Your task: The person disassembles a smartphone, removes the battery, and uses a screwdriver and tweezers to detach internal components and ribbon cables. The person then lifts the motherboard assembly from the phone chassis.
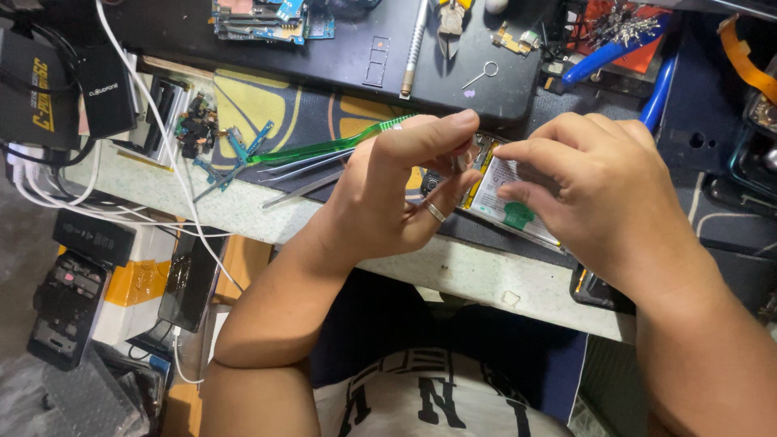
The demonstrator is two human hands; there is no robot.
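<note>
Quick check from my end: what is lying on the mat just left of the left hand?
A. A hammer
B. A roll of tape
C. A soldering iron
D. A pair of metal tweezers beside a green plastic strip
D: thin metal tweezers lie on the mat beside a long green plastic strip, just left of the left hand.

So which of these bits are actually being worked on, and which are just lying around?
In hand:
- opened phone with white battery
- left hand
- right hand

Lying about:
- tweezers
- green plastic strip
- blue-handled pliers
- circuit board
- SIM ejector pin
</note>
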